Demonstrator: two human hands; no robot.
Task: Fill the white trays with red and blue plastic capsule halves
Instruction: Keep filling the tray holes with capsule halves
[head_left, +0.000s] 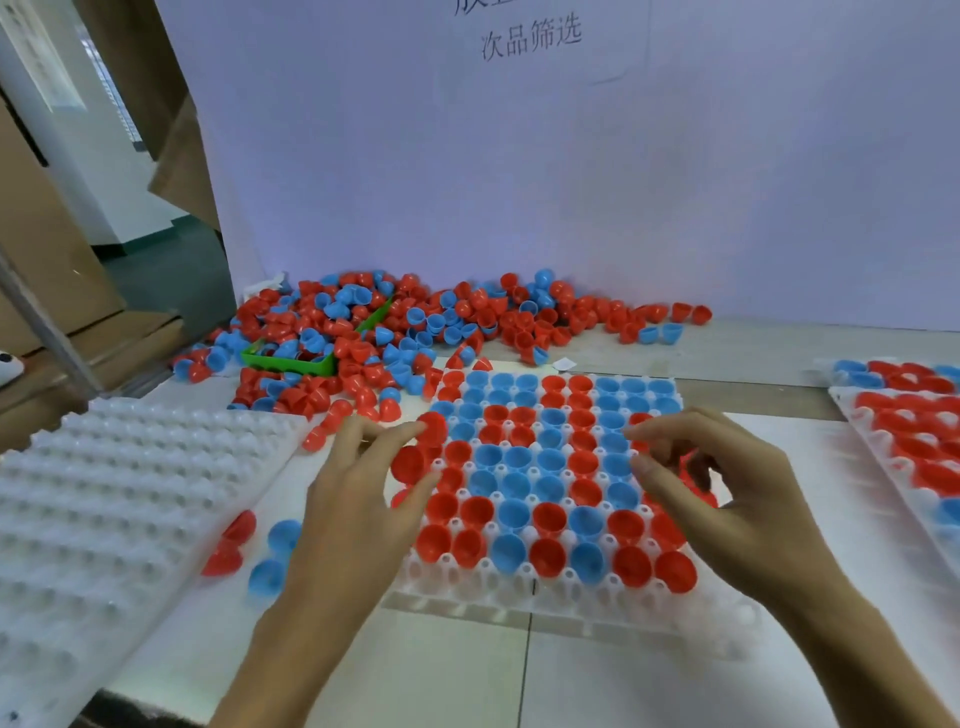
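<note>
A white tray (519, 597), nearly full of red and blue halves, sits centre. At its left edge, the left hand (358, 499) pinches a red half (408, 464). At its right edge, the right hand (727, 493) curls around red halves (693, 467). A loose pile (415, 322) lies behind the tray.

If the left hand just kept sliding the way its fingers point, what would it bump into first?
The left hand points right and away, across the middle tray. It already holds a red half, so it would probably meet the red halves seated along the tray's left edge first, though depth is hard to judge.
</note>
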